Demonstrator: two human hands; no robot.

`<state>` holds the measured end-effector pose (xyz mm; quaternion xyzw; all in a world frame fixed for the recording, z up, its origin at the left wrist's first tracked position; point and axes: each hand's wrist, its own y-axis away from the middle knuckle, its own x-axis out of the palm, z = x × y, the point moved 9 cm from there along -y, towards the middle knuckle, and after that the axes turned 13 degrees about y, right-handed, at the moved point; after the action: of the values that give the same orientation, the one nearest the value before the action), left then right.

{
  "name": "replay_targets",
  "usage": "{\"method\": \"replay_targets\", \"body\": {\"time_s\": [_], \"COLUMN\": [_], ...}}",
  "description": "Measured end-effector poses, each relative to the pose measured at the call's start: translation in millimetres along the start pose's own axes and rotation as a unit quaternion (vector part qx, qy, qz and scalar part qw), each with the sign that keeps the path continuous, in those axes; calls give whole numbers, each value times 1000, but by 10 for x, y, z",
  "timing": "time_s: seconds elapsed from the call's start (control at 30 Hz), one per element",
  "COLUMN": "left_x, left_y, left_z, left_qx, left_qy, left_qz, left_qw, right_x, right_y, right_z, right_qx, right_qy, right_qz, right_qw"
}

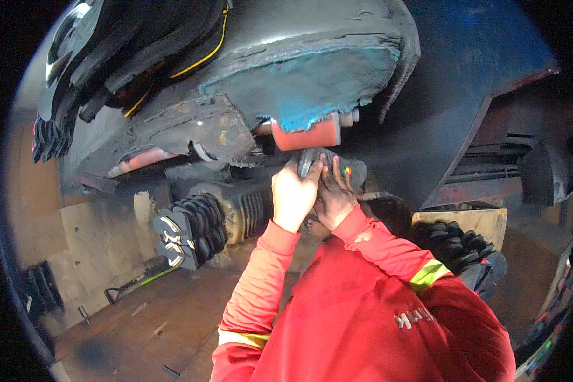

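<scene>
Directly in front of me, a dark grey flip-flop sole (359, 173) with a small coloured mark is held just below a red abrasive roller (307, 135). My left hand (293, 196) grips its left end, thumb against the edge. My right hand (335, 196) closes on its right part, fingers laid over the top. The sole's upper edge is at the roller or very close to it; contact cannot be made out. Part of the sole is hidden by my fingers. Above the roller hangs a ragged, dust-covered blue guard (299, 79) on the grey machine.
Dark flip-flops (153, 44) are piled on the machine at upper left. Another stack of flip-flops (188, 232) stands low on the left, near a green-handled tool (156, 278) on the floor. To the right, more dark footwear (452, 245) lies by a wooden board (495, 223).
</scene>
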<state>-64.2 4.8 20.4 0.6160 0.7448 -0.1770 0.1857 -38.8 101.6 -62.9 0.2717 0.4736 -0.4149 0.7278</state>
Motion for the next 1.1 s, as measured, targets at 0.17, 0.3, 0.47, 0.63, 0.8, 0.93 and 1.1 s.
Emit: {"method": "replay_targets", "body": {"time_s": [0.17, 0.3, 0.47, 0.63, 0.8, 0.93, 1.1], "left_x": [-69, -129, -232, -137, -148, -233, -343], "left_y": [70, 151, 270, 0, 32, 190, 320], "left_z": [-15, -70, -274, -132, 59, -46, -317], "left_qx": [-8, -11, -11, -32, -29, -25, -15], "left_qy": [21, 37, 56, 9, 29, 44, 59], "left_qz": [-14, -24, -40, -23, -32, -43, -55], "left_qw": [1000, 999, 998, 999, 999, 998, 997], "right_x": [-97, -91, -147, -59, -46, -106, -203], "right_y": [-20, -33, -12, -90, -93, -74, -49], "right_z": [40, 76, 182, 77, 85, 118, 233], "right_qx": [-39, -73, -137, -45, -57, -92, -162], "right_qy": [35, 37, 5, 27, 35, -1, -4], "right_qz": [-51, -79, -131, -46, -13, -69, -175], "right_qw": [997, 994, 982, 998, 998, 993, 971]}}
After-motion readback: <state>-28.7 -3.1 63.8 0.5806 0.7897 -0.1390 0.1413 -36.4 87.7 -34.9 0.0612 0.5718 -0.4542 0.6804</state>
